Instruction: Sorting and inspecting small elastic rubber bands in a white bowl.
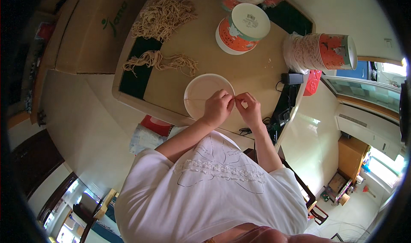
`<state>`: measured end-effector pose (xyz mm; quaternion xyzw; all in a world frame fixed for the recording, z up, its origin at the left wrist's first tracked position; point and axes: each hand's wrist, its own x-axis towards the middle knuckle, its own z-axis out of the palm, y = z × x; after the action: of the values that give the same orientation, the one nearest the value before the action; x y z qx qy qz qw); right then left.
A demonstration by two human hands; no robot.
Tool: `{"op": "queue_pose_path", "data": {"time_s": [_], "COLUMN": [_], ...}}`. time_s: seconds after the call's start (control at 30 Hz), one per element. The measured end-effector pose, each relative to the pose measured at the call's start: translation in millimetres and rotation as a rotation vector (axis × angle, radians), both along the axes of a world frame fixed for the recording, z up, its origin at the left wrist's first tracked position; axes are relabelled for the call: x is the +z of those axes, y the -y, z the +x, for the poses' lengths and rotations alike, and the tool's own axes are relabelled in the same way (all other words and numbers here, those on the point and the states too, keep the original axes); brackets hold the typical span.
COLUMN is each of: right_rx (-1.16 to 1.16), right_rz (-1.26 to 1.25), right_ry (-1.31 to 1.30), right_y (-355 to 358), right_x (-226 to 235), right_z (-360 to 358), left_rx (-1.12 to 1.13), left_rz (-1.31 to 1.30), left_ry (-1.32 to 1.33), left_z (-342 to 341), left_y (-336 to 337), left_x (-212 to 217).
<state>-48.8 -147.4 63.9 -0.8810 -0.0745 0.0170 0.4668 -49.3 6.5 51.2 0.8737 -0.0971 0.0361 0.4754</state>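
Head view: a tan worktable (257, 71) under me, pale floor all round it. My left hand (217, 108) and right hand (249, 110) meet fingertip to fingertip, both pinched narrow on a thin string (199, 99) that runs out to my left across the empty paper bowl (201, 91), so it lies taut over the rim. Beyond my hands stands an upturned orange-and-white bowl (242, 28), close enough to reach. A sideways stack of bowls (321, 50) lies further right. String bundles (162, 16) wait further left.
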Motion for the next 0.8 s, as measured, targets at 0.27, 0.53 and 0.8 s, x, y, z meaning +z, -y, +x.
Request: {"op": "queue_pose_path", "data": {"time_s": [0.27,0.53,0.8], "right_rx": [0.003,-0.248,-0.144], "right_rz": [-0.018,0.561,0.258], "right_ry": [0.028,-0.337,-0.144], "right_y": [-2,-8,-3], "right_x": [-4,-28,-26], "right_z": [-2,-12,-10], "left_rx": [0.018,0.075,0.041], "left_rz": [-0.061,-0.321,-0.345], "left_ry": [-0.048,-0.315,-0.295], "left_z": [0,-1,2], "left_y": [4,-1,-10], "left_x": [-5,-29,-19]}}
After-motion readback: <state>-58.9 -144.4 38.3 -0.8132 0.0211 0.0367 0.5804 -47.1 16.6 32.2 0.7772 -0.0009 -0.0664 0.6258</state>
